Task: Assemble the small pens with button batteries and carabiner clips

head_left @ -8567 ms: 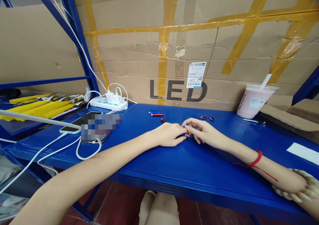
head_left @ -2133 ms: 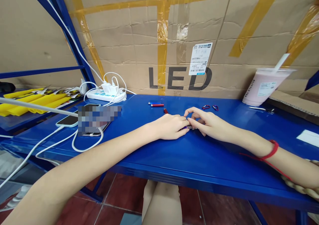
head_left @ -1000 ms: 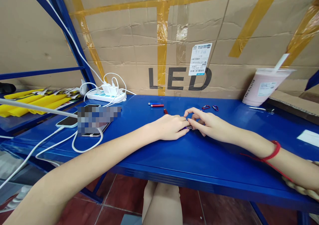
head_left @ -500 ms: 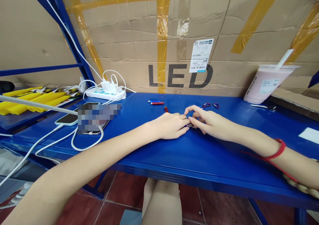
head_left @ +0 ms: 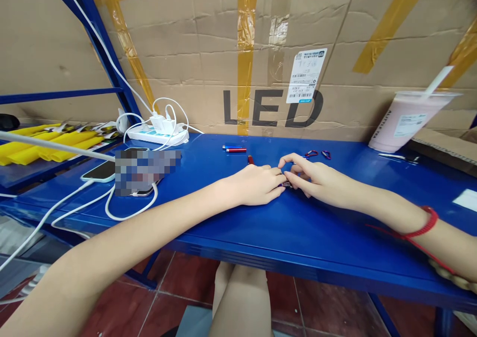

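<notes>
My left hand (head_left: 261, 185) rests palm down over the blue table with its fingers bent together. My right hand (head_left: 311, 177) meets it from the right, thumb and fingertips pinched close to the left fingertips. Between them shows a sliver of a small dark, shiny item (head_left: 286, 184); the hands hide the rest. A small red tube (head_left: 250, 160) pokes out behind my left hand. Farther back lie a red tube (head_left: 236, 150) and a blue tube (head_left: 228, 147) side by side. Beyond my right hand are two little carabiners, one red (head_left: 311, 153) and one dark blue and red (head_left: 326, 155).
A tilted-looking cup of pink drink (head_left: 404, 121) stands at the back right, near a pen (head_left: 395, 156). Phones with white cables (head_left: 99, 172) and a power strip (head_left: 160, 134) occupy the left. A large cardboard box (head_left: 208, 53) walls the back of the table (head_left: 238, 227).
The view has shifted slightly, so the background sits a little higher. Both hands stay together around the small item, with only slight finger movement.
</notes>
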`<state>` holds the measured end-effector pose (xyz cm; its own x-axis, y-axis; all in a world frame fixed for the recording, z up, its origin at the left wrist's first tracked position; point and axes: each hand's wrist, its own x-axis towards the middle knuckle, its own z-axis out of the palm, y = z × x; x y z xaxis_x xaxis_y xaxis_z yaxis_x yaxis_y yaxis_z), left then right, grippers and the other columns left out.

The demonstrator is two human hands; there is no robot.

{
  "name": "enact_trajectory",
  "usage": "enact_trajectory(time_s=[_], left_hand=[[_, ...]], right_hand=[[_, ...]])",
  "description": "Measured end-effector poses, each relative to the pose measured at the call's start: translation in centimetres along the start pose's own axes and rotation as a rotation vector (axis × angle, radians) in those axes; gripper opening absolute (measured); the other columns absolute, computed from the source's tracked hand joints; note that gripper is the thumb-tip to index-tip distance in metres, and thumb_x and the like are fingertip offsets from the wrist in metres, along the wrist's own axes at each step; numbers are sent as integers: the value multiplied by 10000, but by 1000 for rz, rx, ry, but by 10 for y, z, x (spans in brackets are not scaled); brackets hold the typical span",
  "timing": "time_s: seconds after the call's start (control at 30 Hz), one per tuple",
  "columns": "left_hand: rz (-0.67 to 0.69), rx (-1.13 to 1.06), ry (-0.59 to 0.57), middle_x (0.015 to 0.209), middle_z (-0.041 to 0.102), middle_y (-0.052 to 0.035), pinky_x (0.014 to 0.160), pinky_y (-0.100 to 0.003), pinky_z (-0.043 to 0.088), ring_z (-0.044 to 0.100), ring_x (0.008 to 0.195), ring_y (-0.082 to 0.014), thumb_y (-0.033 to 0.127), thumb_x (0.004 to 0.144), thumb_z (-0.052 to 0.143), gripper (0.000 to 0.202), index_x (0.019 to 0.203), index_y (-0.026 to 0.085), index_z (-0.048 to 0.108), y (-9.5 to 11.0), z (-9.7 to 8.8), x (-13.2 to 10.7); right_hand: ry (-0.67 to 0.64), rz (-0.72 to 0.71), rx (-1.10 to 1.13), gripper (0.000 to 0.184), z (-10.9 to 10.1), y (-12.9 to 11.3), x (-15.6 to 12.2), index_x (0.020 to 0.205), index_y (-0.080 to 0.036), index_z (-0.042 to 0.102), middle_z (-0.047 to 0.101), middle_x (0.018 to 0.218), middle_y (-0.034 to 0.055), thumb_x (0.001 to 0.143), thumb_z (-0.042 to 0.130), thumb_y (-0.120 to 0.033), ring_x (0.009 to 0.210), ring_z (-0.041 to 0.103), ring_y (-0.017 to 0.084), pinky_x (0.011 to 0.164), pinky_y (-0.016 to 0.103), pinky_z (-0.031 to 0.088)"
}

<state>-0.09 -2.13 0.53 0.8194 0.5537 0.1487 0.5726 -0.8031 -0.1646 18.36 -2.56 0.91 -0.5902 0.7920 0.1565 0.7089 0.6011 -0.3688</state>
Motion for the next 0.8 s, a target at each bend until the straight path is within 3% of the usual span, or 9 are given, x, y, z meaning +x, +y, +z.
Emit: enact_trajectory(time_s=[0.17,0.8], left_hand=[[2,14,1,1102,592,-92,654,-278,485,579,945,-198,286,927,317,328,1106,147,553,0,0,0],[-1,5,-24,1149,568,-98,696,-299,480,566,961,-204,272,930,313,326,1126,141,538,2,-3,-1]], right_hand=[[4,-6,-10,312,0,0,0,1150,-246,374,565,669,-23,907,285,-420,548,506,134,557,251,377],[-1,-3,-20,300,1,1,-1,1144,-247,376,596,715,-7,903,303,-411,587,537,142,565,252,387]])
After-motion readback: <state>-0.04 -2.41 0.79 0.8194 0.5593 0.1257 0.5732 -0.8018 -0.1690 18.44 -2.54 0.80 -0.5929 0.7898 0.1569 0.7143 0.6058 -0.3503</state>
